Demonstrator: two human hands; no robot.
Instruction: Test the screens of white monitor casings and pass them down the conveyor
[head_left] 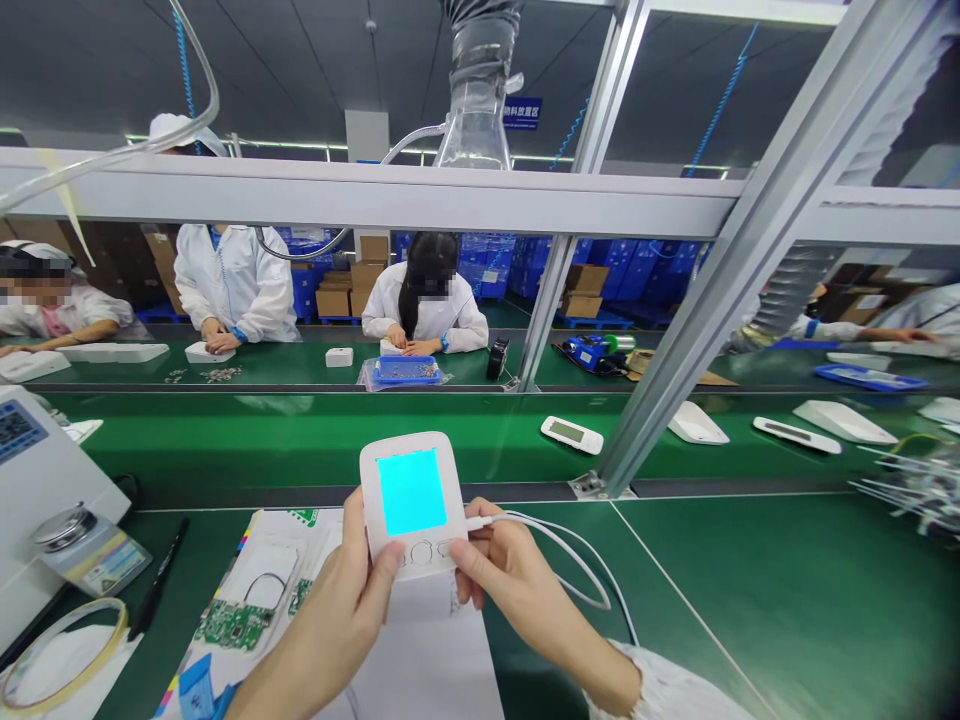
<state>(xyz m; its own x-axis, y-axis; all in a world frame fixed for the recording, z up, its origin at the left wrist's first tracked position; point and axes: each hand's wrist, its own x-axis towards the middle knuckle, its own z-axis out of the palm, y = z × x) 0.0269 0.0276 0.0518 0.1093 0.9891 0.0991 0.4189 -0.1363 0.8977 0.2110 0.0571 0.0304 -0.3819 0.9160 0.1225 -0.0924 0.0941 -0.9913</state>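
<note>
A small white handheld device [375, 565] with a lit cyan screen [412, 491] and round buttons below it is raised over the bench. My left hand [360, 580] grips its left side, thumb at the lower front edge. My right hand [510, 565] holds the lower right corner, its thumb near the buttons. A white cable [581, 590] plugs into the device's right side, its connector resting by my right fingers. Under my arms lie white paper [442, 650] and, to the left, a green circuit board [236, 622] with a thin black wire.
A green conveyor [315, 430] crosses ahead, carrying a white device with a grey display [571, 435] and white housings [697, 424]. A metal post [675, 310] slants up at the right. A dispenser bottle [90, 545], black pen-like tool [160, 578] and tape roll [64, 655] lie left. Co-workers sit opposite.
</note>
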